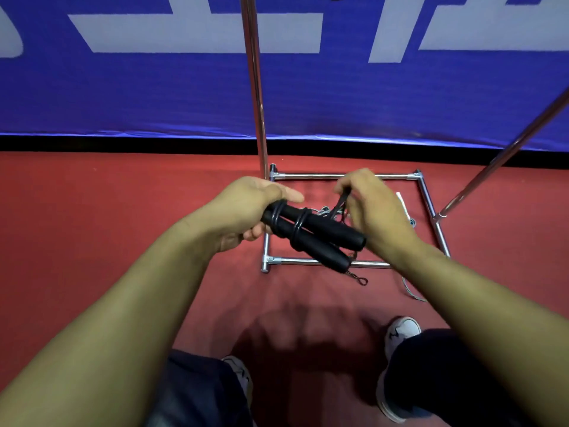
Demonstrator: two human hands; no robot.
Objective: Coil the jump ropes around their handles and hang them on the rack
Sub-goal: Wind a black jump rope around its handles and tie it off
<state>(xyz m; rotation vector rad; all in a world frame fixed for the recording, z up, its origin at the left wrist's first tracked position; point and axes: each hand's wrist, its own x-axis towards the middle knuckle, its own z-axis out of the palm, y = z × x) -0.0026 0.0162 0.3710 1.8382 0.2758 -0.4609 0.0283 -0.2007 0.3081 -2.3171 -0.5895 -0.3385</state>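
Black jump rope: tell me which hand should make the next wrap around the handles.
Right. The right hand already pinches the loose rope above the handles, free to circle them. The left hand grips the handles' end, steadying both.

So the rack's base frame sits on the floor right in front of the person, with the banner wall just behind it. One upright pole comes up from the back left corner, another pole slants up from the right side. Both hands are above the frame: left hand on the left holding the two handles side by side, rope looped around them, right hand on the right pinching the rope end. Another rope lies on the floor by the frame's right side. Their shoes are nearer, below the frame.
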